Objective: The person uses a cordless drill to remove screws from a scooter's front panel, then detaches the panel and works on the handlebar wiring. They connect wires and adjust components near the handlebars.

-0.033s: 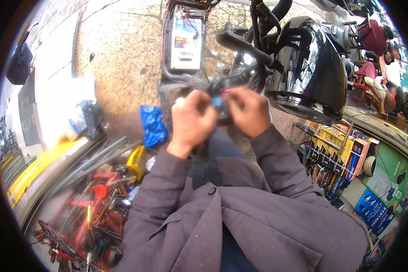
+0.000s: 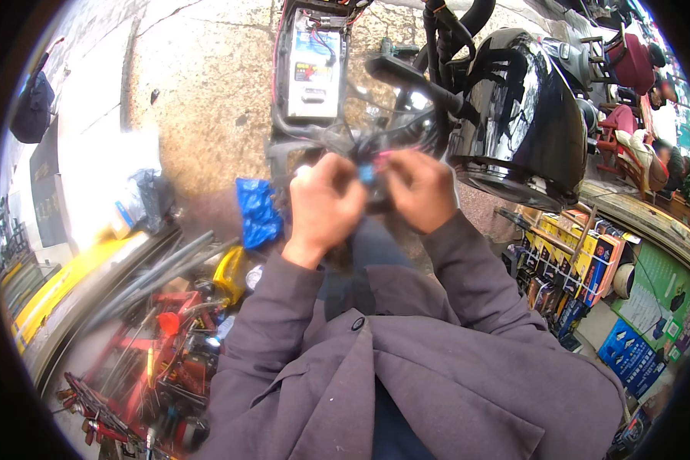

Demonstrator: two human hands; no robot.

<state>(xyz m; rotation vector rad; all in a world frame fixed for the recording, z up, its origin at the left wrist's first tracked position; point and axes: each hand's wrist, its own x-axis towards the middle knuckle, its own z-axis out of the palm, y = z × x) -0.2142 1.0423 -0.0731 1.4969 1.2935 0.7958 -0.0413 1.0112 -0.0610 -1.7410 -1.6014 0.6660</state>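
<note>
While nothing visible has changed from an instant ago, the work seemingly no further on, the left hand [image 2: 323,201] and right hand [image 2: 422,188] curl, fingers narrow, hold too blurred to tell; a blue part [image 2: 367,173] sits between the 2, near dark wires [image 2: 369,142].

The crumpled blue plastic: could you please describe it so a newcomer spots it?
From the tan, cracked pavement, look down to the bare left hand. Just left of it is crumpled, shiny blue plastic, its bright blue setting it apart from the yellow object below.
</note>
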